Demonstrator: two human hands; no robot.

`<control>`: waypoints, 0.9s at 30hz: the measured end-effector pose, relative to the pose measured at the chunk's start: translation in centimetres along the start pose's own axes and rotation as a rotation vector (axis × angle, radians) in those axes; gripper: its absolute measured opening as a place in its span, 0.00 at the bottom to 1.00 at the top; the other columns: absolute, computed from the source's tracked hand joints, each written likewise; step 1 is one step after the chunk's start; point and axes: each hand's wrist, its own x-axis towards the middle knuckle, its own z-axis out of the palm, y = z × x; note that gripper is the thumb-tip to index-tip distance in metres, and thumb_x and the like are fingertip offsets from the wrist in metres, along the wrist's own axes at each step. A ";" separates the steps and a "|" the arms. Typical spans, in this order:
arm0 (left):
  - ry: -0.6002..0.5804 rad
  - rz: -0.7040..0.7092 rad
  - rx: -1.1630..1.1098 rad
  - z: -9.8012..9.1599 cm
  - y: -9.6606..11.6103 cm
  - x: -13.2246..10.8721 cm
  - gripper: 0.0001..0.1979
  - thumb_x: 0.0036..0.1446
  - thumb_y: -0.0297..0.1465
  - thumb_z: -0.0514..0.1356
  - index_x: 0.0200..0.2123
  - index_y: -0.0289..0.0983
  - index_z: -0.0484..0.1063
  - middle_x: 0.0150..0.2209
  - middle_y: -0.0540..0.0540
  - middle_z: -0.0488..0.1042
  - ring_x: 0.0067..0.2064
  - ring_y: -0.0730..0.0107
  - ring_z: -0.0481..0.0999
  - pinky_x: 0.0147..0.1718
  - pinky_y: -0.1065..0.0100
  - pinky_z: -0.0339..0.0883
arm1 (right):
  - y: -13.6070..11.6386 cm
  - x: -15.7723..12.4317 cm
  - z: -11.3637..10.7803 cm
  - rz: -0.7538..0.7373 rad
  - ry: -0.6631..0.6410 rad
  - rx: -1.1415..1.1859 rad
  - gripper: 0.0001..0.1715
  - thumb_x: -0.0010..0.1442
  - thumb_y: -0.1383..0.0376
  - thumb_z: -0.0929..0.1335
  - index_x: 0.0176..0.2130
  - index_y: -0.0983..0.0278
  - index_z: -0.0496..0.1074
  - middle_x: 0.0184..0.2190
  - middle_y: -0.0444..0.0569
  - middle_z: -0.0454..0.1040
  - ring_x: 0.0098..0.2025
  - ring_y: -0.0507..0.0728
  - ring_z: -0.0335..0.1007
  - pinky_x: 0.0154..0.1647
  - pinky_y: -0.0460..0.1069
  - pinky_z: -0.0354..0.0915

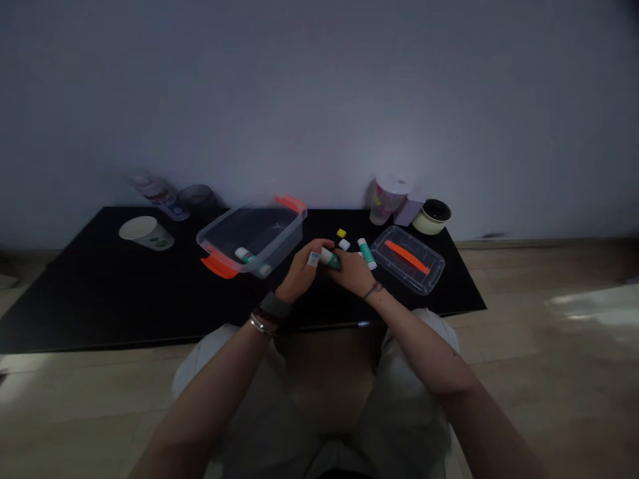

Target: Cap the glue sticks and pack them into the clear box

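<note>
Both my hands meet over the front middle of a low black table (100,293). My right hand (355,273) is closed round a green and white glue stick (330,258). My left hand (299,273) pinches its white cap end (313,259). A clear plastic box with orange latches (252,239) stands just left of my hands, with one glue stick (244,255) lying inside it. Another green and white glue stick (367,253) lies on the table just right of my hands, beside a small yellow piece (341,233) and a small white piece (344,245).
The box's clear lid with an orange handle (408,258) lies at the right. A plastic cup (387,199), a pale box (409,209) and a dark round pot (433,216) stand by the wall. A paper cup (144,233) and a tipped bottle (157,194) lie at the left.
</note>
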 end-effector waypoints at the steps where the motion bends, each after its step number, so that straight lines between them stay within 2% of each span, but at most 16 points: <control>1: -0.015 0.006 0.092 -0.1 0.0 -0.1 0.26 0.69 0.46 0.42 0.46 0.37 0.73 0.48 0.39 0.77 0.50 0.57 0.75 0.52 0.58 0.67 | -0.1 -0.1 -0.2 0.022 0.003 -0.069 0.25 0.65 0.49 0.66 0.54 0.62 0.72 0.42 0.56 0.80 0.45 0.65 0.78 0.45 0.53 0.66; 5: -0.098 0.003 0.432 -0.1 0.1 -0.4 0.24 0.70 0.42 0.39 0.46 0.38 0.71 0.39 0.41 0.75 0.43 0.58 0.74 0.46 0.57 0.67 | -0.3 -0.3 -0.6 0.034 -0.004 -0.253 0.19 0.66 0.54 0.65 0.50 0.62 0.73 0.41 0.58 0.80 0.44 0.65 0.78 0.43 0.54 0.66; 9: -0.096 0.049 0.506 0.4 0.3 -0.6 0.22 0.70 0.40 0.37 0.39 0.39 0.66 0.36 0.41 0.71 0.40 0.58 0.71 0.44 0.58 0.66 | -0.4 -0.4 -0.9 0.017 -0.021 -0.321 0.17 0.66 0.56 0.66 0.48 0.63 0.73 0.43 0.59 0.80 0.44 0.65 0.78 0.42 0.53 0.67; 12: -0.095 0.055 0.507 0.7 0.4 -0.8 0.19 0.70 0.40 0.38 0.37 0.40 0.64 0.36 0.42 0.70 0.41 0.59 0.70 0.44 0.59 0.65 | -0.6 -0.7 -1.3 0.005 -0.028 -0.344 0.16 0.66 0.57 0.66 0.48 0.63 0.73 0.42 0.59 0.80 0.44 0.65 0.78 0.41 0.54 0.67; 16: -0.152 -0.012 0.425 0.9 0.5 -1.0 0.18 0.71 0.41 0.38 0.36 0.41 0.61 0.31 0.46 0.67 0.34 0.62 0.69 0.36 0.62 0.62 | -0.8 -1.0 -1.5 0.012 -0.029 -0.361 0.16 0.66 0.57 0.65 0.47 0.64 0.74 0.40 0.60 0.80 0.42 0.65 0.78 0.41 0.53 0.68; 19: -0.148 -0.009 0.349 1.0 0.5 -1.0 0.19 0.70 0.44 0.38 0.36 0.41 0.60 0.29 0.48 0.66 0.31 0.64 0.67 0.33 0.63 0.59 | -0.9 -1.1 -1.5 0.027 -0.028 -0.364 0.16 0.66 0.58 0.64 0.47 0.64 0.73 0.40 0.61 0.80 0.42 0.65 0.78 0.40 0.54 0.68; 27: -0.127 0.057 0.254 1.1 0.7 -1.2 0.20 0.71 0.45 0.39 0.36 0.40 0.61 0.31 0.47 0.67 0.32 0.65 0.68 0.34 0.63 0.60 | -1.6 -1.6 -1.7 0.033 0.002 -0.381 0.14 0.65 0.59 0.66 0.46 0.64 0.73 0.38 0.59 0.80 0.41 0.64 0.78 0.39 0.52 0.68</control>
